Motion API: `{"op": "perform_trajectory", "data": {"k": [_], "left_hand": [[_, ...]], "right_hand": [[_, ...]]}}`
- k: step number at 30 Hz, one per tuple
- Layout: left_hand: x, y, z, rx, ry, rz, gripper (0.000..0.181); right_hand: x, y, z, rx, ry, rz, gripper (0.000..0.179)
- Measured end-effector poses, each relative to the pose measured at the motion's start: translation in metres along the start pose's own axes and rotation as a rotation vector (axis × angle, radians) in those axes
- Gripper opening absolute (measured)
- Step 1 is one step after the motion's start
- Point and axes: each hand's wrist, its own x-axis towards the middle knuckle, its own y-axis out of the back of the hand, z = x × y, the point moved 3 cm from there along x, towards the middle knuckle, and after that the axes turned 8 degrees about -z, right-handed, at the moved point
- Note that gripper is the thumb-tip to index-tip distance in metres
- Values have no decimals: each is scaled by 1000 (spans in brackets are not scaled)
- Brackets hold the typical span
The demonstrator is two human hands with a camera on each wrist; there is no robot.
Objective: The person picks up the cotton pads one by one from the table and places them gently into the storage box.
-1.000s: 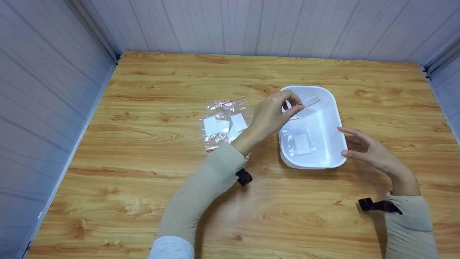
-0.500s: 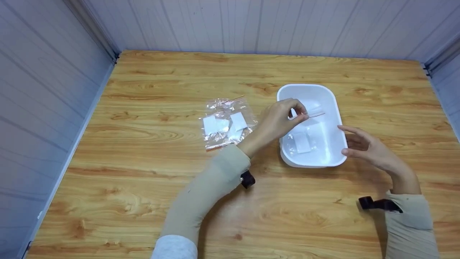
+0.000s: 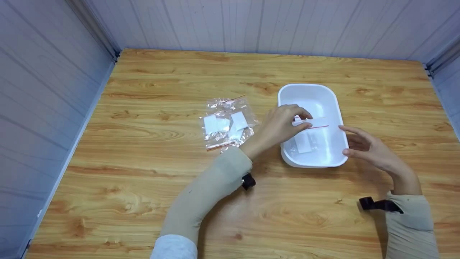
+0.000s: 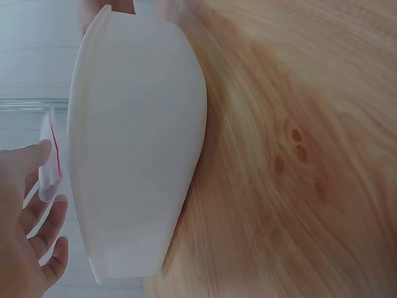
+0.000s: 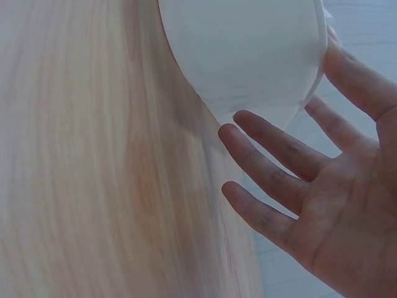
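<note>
In the head view my left hand (image 3: 278, 124) pinches a clear zip-lock bag (image 3: 319, 123) with a red seal line, over the white plastic tub (image 3: 307, 85). The left wrist view has this bag (image 4: 49, 171) between thumb and fingers, beside the tub's rim. Another clear bag, with a white square (image 3: 303, 144) in it, lies inside the tub. My right hand (image 3: 377, 153) touches the tub's right rim with thumb and index finger. In the right wrist view its other fingers (image 5: 273, 177) are spread beside the tub wall (image 5: 248, 56). My left hand partly hides the tub's left side.
Several clear zip-lock bags (image 3: 211, 126) with white squares lie overlapping on the wooden table (image 3: 143, 180), left of the tub. Pale panel walls (image 3: 240, 27) stand along the back and both sides.
My left hand has moved slightly right and nearer to me over the tub, carrying the pinched bag. My right hand stays at the rim.
</note>
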Motion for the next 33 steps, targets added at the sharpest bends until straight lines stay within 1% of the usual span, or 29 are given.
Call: {"op": "perform_trajectory", "data": {"k": [4,10,16,20,24,28,31,33], "left_hand": [[-2,3,2,-8,-10,-10,25],[-6,11,3,-37,-34,-1,24],[-15,19,-2,-50,-68,-10,24],[-24,28,-7,-60,-96,-23,24],[-33,38,-13,-46,-105,-50,23],[-42,46,-20,-23,-102,-98,24],[-47,50,-25,-31,-102,-136,26],[-52,53,-30,-31,-98,-149,26]], "right_hand": [[0,1,0,-9,-13,0,64],[0,1,0,-38,-20,5,64],[-1,1,0,-48,-20,5,65],[0,1,0,-44,-17,3,65],[-1,0,0,-43,-17,3,65],[-1,1,0,-35,-10,1,65],[-1,1,0,-28,-11,-1,65],[-2,1,0,-22,-12,-4,65]]}}
